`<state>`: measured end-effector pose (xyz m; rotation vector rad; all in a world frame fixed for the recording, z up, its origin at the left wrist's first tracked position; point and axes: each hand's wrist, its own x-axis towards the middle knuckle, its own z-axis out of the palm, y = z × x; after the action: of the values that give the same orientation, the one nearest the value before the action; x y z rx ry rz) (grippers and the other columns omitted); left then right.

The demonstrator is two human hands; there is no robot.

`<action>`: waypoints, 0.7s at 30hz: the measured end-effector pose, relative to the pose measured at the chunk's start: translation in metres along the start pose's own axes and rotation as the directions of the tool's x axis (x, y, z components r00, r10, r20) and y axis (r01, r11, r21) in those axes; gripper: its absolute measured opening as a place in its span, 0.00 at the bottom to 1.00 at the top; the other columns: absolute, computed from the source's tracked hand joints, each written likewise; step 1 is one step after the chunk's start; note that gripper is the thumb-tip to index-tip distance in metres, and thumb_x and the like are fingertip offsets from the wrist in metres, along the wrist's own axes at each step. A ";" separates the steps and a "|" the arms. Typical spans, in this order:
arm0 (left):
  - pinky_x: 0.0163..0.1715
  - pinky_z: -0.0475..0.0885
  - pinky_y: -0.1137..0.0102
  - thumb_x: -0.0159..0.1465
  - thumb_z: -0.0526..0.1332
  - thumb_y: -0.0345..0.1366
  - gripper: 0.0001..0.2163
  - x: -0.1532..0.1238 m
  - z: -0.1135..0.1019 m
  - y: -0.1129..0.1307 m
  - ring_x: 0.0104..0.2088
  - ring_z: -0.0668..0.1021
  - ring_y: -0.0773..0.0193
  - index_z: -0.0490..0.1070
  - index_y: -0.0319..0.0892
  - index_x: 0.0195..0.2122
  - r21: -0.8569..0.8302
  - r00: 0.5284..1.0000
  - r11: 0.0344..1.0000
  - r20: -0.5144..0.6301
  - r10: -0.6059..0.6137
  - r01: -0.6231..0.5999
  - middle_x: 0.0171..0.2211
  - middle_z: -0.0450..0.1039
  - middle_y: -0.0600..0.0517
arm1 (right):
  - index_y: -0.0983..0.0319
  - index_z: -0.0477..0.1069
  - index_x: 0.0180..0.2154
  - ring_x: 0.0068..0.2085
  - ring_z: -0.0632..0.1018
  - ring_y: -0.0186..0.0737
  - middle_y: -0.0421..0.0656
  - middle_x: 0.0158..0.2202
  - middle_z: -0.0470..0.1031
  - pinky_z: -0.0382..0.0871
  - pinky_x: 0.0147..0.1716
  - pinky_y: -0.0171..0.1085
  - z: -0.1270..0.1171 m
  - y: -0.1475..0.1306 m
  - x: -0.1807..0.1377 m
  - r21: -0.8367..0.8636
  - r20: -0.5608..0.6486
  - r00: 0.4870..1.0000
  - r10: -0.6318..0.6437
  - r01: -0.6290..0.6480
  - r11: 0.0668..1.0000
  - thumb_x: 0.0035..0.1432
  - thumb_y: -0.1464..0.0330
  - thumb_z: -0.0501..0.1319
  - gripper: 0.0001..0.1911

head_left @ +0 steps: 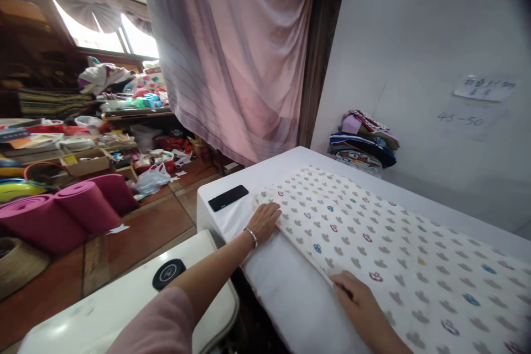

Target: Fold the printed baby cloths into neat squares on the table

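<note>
A cream cloth [398,243] printed with small grey and coloured shapes lies spread on a white-covered table [290,298]. My left hand [264,221] rests flat at the cloth's near-left edge, fingers together, a bracelet on the wrist. My right hand [355,292] lies on the cloth's front edge, its fingers curled onto the hem; whether they pinch it is unclear.
A black phone [228,197] lies on the table's left corner. Folded clothes [365,141] are stacked at the wall. A white machine [136,298] with a round black pad stands beside me. Pink rolls [66,210] and clutter fill the floor left; a pink curtain [232,50] hangs behind.
</note>
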<state>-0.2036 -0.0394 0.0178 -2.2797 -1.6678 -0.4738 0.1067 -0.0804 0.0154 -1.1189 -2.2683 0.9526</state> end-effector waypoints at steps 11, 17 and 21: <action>0.43 0.64 0.63 0.59 0.51 0.25 0.09 0.007 -0.008 -0.028 0.34 0.71 0.61 0.68 0.41 0.28 0.090 0.996 0.996 0.085 -0.007 -0.001 0.30 0.71 0.48 | 0.59 0.69 0.33 0.34 0.73 0.36 0.43 0.34 0.70 0.66 0.32 0.33 0.021 -0.005 -0.002 -0.397 0.081 0.991 -0.109 0.133 0.908 0.58 0.72 0.46 0.13; 0.39 0.66 0.67 0.54 0.51 0.23 0.10 -0.002 -0.008 -0.033 0.37 0.72 0.60 0.69 0.42 0.29 -0.087 0.981 0.996 0.195 -0.018 0.036 0.33 0.72 0.50 | 0.57 0.70 0.33 0.30 0.73 0.38 0.42 0.32 0.73 0.65 0.26 0.34 0.039 0.010 -0.001 -0.563 0.037 0.986 -0.165 0.157 0.811 0.53 0.76 0.50 0.13; 0.40 0.66 0.70 0.49 0.53 0.23 0.12 0.004 -0.011 -0.044 0.38 0.73 0.63 0.71 0.43 0.30 -0.259 0.949 0.944 0.290 -0.124 0.203 0.34 0.73 0.53 | 0.56 0.71 0.31 0.30 0.73 0.38 0.40 0.31 0.73 0.65 0.27 0.33 0.043 0.020 -0.005 -0.505 0.014 0.987 -0.160 0.145 0.851 0.54 0.76 0.49 0.14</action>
<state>-0.2458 -0.0274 0.0312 -2.5150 -2.0553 -0.4853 0.0923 -0.0924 -0.0290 -1.1119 -2.6156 0.2713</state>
